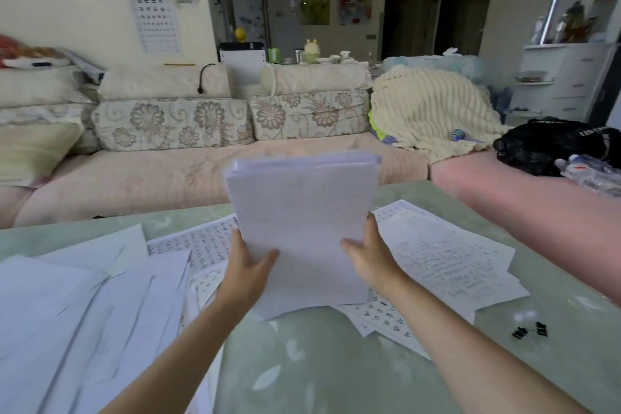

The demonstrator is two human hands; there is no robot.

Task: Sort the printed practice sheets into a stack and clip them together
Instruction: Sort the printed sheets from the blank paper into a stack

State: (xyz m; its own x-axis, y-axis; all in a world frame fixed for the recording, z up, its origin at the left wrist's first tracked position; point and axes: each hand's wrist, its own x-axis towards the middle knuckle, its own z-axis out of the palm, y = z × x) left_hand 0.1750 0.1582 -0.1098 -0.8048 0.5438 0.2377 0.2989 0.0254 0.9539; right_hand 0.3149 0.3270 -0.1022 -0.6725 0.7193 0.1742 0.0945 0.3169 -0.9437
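Observation:
A thick stack of white practice sheets (302, 222) stands tilted upright over the middle of the table, its lower edge near the tabletop. My left hand (247, 265) grips its left edge and my right hand (368, 255) grips its right edge, thumbs on the front face. More loose sheets (84, 296) lie spread at the left, and printed sheets (447, 265) with rows of characters lie at the right. Two black binder clips (529, 330) rest on the table at the right, apart from the papers.
The table (319, 373) has a pale green glass top with a leaf pattern. Behind it runs a pink sofa (134, 178) with floral cushions, a cream blanket (433, 111), a black bag (551, 141) and a plastic bottle (591, 171).

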